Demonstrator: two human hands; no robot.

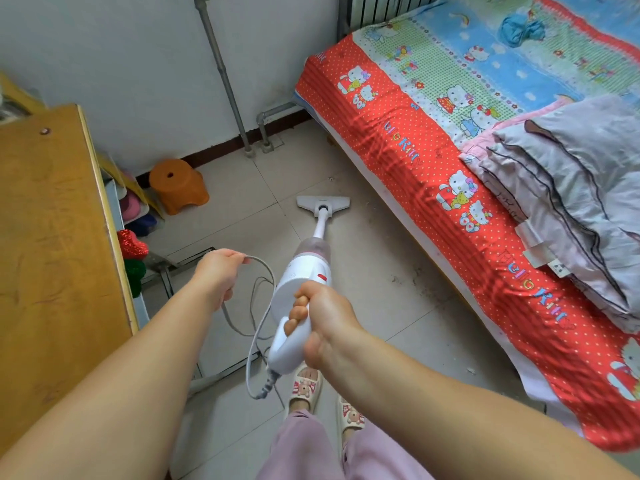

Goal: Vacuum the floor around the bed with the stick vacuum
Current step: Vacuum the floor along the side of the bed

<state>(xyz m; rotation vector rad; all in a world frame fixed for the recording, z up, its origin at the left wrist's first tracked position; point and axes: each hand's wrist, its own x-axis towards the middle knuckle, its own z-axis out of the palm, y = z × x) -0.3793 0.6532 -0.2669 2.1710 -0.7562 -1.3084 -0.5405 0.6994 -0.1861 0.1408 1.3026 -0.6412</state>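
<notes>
Beside the bed, right hand grips stick vacuum.

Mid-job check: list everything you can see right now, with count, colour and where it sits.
stick vacuum: 1, white, floor head on the tiles beside the bed
power cord: 1, grey, looped between the hands
bed: 1, red cartoon-print sheet, right
folded quilt: 1, grey-lilac, on the bed
blue cloth: 1, bunched at the far end of the bed
stool: 1, orange, by the wall
wooden cabinet: 1, tan, left
pipes: grey, along the wall
left hand: holds the cord
right hand: grips the vacuum handle
</notes>
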